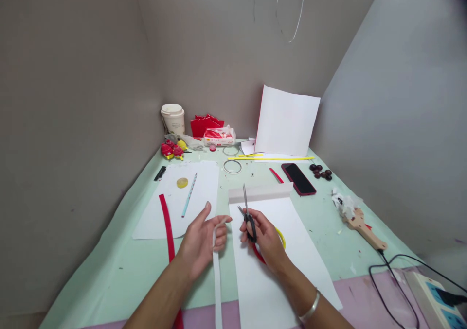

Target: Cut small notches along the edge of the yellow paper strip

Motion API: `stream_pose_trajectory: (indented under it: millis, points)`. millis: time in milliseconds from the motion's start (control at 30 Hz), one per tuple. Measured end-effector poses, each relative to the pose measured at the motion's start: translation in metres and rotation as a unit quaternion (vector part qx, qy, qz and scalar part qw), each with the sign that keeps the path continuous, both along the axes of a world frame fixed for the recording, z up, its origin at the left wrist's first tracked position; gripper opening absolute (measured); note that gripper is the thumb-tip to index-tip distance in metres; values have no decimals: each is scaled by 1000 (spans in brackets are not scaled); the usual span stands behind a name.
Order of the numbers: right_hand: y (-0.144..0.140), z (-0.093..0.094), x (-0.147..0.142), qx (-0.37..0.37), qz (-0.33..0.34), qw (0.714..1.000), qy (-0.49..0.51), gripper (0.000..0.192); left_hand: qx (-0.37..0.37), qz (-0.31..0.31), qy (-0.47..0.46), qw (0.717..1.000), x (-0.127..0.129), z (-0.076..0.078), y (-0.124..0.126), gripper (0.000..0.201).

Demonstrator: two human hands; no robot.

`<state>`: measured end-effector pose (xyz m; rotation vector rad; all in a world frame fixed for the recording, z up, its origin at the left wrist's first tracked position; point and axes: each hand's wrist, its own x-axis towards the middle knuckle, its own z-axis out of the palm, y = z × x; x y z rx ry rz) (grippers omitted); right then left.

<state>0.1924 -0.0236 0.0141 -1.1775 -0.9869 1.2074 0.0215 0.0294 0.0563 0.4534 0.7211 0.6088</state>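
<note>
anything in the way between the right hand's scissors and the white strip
Up top, the fingers of the left hand, holding the strip, lie on the side facing the scissors. Below them, nothing visible stands between.

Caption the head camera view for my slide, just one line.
Left hand holding a white strip, right hand holding open scissors, over a pale green tabletop.

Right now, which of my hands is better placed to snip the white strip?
Probably your right hand: it holds the scissors, blades apart and pointing away from you, while your left hand holds the white strip.
</note>
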Motion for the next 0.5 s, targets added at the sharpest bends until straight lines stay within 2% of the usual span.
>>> stream_pose_trajectory:
  millis: [200, 333, 500]
  points:
    - [0, -2, -2, 0, 0, 1000, -14, 36, -21, 59, 3, 998, 0, -10, 4, 25]
    - [0, -6, -1, 3, 4, 1000, -12, 35, -12, 72, 4, 997, 2, -15, 4, 14]
    - [-1, -5, 0, 10, 16, 1000, 6, 38, 11, 76, 16, 997, 4, -15, 3, 7]
